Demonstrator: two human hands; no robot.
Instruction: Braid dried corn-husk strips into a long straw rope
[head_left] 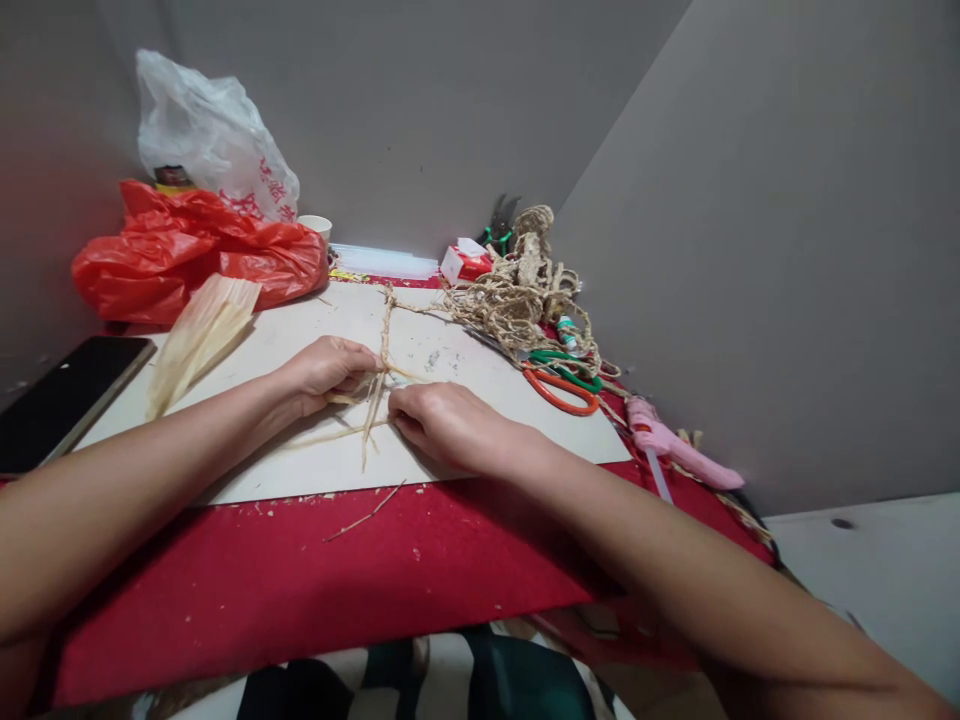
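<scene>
- Looking down through the head camera, I see a bench with a red cover [450,560], and a white board [292,480] lying on it.
- Crowding the board's far right side is a tangled heap of cord [517,290]; scissors [562,397] with a green and an orange handle lie against it, beyond the right hand.
- Behind the heap I make out dark cutters [501,228] and a red-and-white box [466,263]; a pink glue gun [679,448] lies off the board's right edge.
- At the far left I have a red plastic bag [210,250] with a whitish bag [214,130] behind it, and a paper cup [315,225] just beside them.
- Nearer on the left are a pale dried husk [202,340] and a black phone [71,400], beyond the left forearm.
- The braided cord [386,325] is over the middle of the board, straw-coloured and knobbly, its near end splitting into thin, loose strands; its far end bends right, towards the heap.
- My left hand [337,375] is closed, fingertips pinching the cord where it splits.
- My right hand [439,425] is curled closed just beside it, a pale strand [330,436] at its fingertips.
</scene>
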